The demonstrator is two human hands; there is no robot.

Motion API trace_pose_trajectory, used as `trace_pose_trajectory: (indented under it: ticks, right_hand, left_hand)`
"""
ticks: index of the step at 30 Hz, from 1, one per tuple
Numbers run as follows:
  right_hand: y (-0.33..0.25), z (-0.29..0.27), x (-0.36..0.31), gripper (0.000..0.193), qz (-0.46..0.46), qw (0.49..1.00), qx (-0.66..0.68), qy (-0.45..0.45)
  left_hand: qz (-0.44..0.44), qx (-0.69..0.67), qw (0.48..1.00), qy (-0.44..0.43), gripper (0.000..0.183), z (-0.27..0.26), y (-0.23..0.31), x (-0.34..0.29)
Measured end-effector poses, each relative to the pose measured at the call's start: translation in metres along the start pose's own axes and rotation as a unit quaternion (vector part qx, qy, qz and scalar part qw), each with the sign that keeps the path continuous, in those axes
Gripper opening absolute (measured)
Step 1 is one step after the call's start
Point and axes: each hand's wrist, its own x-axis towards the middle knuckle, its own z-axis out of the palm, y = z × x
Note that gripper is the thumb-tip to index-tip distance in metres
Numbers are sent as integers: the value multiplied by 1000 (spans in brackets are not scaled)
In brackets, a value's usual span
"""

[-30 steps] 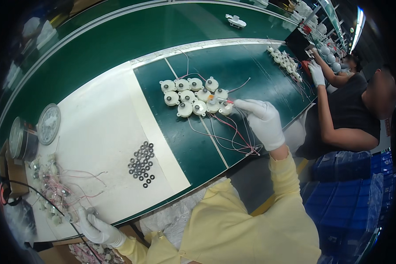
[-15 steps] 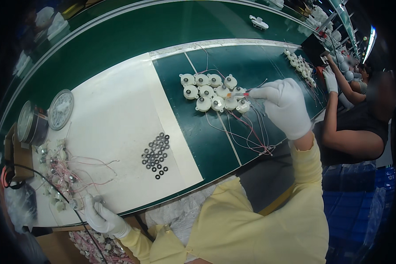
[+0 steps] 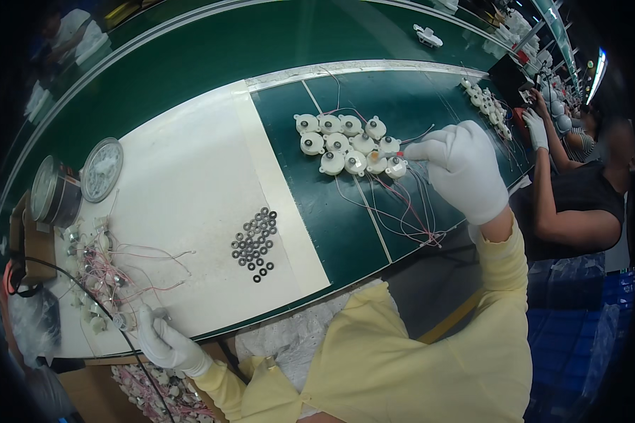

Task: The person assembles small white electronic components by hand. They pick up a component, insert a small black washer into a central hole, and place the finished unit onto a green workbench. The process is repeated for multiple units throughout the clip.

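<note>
In my right hand (image 3: 466, 169), white-gloved with fingers closed, is a small thin brush (image 3: 400, 154) with a reddish part and amber tip. The tip is at a motor in the bottom row of a cluster of round white motors (image 3: 337, 143). These have dark centre shafts, and their pink and white wires trail toward the table edge. My left hand (image 3: 168, 345), also gloved, rests at the front edge with finger and thumb apart. Beside its fingertips lies a motor (image 3: 122, 322) at the edge of a tangled pile of wired motors (image 3: 100, 275); I see nothing held there.
Small black rings (image 3: 254, 243) lie on the white board (image 3: 176, 169). A round tin (image 3: 55, 190) and a clear lid (image 3: 102, 169) stand far left. Below is a carton of motors (image 3: 162, 391). A co-worker (image 3: 571, 197) sits at right near another motor row (image 3: 487, 106).
My right hand and the brush have shifted slightly, with the tip now at a bottom-row motor instead of the one above. My left hand stays nearly in place. The view has shifted a little.
</note>
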Motion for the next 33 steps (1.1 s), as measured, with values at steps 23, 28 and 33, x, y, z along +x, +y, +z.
trace_pose_trajectory:
  ticks: [23, 28, 33]
  right_hand:
    - [4, -6, -6, 23, 37, 998, 13, 39]
    - [0, 2, -4, 23, 29, 999, 4, 24]
    - [2, -1, -9, 23, 39, 999, 5, 9]
  left_hand:
    - [-3, 3, 1000, 8, 29, 1, 2, 1]
    - [-12, 7, 1000, 1, 30, 2, 2, 0]
    - [-11, 0, 1000, 1, 30, 1, 1, -1]
